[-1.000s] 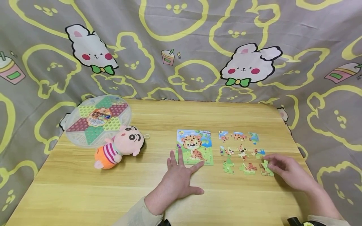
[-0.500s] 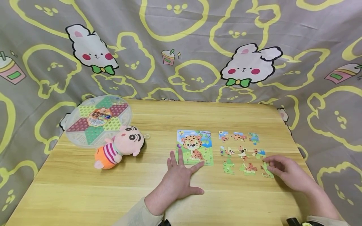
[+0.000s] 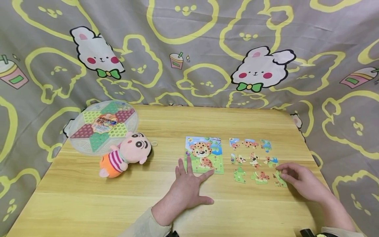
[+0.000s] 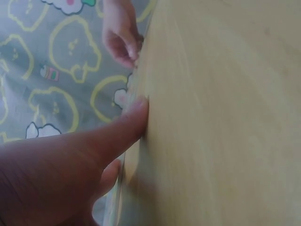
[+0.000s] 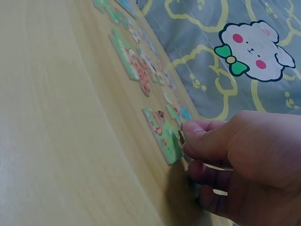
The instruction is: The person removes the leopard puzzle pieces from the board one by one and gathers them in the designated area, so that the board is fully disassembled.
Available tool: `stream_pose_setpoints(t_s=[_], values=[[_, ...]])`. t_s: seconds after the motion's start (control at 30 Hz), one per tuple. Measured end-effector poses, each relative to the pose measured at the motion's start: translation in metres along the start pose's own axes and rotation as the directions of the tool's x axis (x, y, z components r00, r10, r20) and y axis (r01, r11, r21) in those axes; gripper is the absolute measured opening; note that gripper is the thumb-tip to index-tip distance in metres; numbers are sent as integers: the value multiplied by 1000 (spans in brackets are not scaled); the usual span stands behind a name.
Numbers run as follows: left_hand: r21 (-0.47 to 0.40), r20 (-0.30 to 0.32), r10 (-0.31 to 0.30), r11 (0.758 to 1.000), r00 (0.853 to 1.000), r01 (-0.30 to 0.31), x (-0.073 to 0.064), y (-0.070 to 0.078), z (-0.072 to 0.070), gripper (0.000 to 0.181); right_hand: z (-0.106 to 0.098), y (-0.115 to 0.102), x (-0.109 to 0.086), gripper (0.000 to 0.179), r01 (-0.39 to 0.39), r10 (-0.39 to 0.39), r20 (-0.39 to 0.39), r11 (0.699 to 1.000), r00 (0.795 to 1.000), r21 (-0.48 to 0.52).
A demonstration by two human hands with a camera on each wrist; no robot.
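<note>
Fingers spread, my left hand rests at the lower edge of a square leopard picture puzzle board, its fingertips over the board. The thumb of the left hand lies along the tabletop in the left wrist view. With thumb and forefinger, my right hand pinches the edge of a green puzzle piece at the lower right of the loose pieces. In the right wrist view this puzzle piece shows green with orange and red spots; its pinched edge is partly hidden by the fingertips.
Several other puzzle pieces lie in rows right of the board. A plush doll with a striped top leans by a round Chinese checkers board at the left. A patterned grey curtain hangs behind the wooden table.
The green piece in my right fingers has turned and shifted slightly, down and to the right. My left hand has stayed in place.
</note>
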State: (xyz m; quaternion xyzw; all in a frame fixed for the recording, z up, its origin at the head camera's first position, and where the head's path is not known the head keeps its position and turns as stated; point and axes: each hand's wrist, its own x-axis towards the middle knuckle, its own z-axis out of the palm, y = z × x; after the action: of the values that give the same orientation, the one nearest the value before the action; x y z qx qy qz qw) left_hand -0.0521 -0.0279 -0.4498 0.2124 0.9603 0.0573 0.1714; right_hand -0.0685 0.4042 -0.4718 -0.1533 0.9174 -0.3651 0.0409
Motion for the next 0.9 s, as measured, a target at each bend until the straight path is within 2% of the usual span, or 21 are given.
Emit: stream_pose_setpoints(t_s=[0.4,0.6,0.77,0.9], values=[[-2,5,-9,1000,1000,9,2,0,1,104,-8,-18,8,25,24,-25,-12,999,1000,-32],[-1,-6,-13,1000,1000,13,1,-1,1,105,-11,-33,22,34,77,-78,-38,997,996,-29],[-47,-28,3,999,1000,-4,-2,-2,2,107,-11,-48,32,46,62,-62,-67,998,996,10],[-81,-92,28,996,995,-36,-6,-12,-7,108,-8,-59,43,61,83,-78,-133,996,988,37]])
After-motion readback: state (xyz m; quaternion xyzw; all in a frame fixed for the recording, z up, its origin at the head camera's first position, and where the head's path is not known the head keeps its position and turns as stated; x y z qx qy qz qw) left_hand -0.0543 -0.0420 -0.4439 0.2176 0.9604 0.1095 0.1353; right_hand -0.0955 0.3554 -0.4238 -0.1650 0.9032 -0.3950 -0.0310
